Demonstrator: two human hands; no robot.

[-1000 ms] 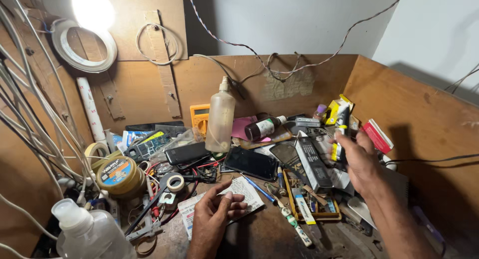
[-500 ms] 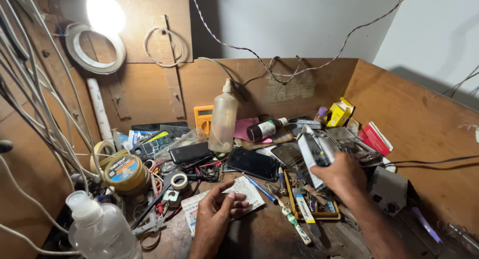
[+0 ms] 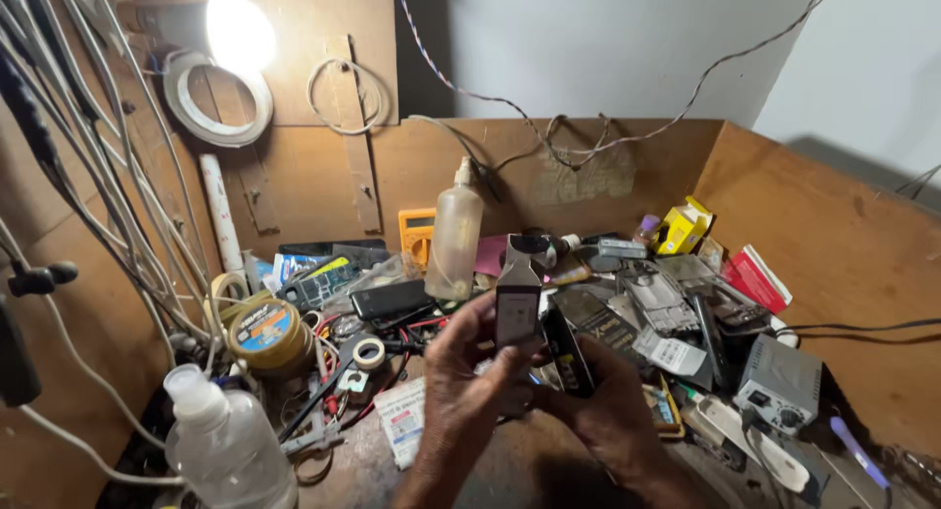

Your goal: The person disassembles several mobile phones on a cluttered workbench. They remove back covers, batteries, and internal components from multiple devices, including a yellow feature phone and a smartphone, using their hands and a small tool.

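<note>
Here, the left hand (image 3: 470, 367) and right hand (image 3: 603, 406) are both closing their grip on a small grey panel (image 3: 518, 298), holding it upright above the cluttered worktop (image 3: 510, 460); supporting both edges is probably keeping it steady.

Left hand (image 3: 469, 372): bare, no glove, no ring or watch to see.
Right hand (image 3: 608, 406): bare, no glove, no ring to see.
Forearms: bare, no sleeve reaches into the view.
</note>
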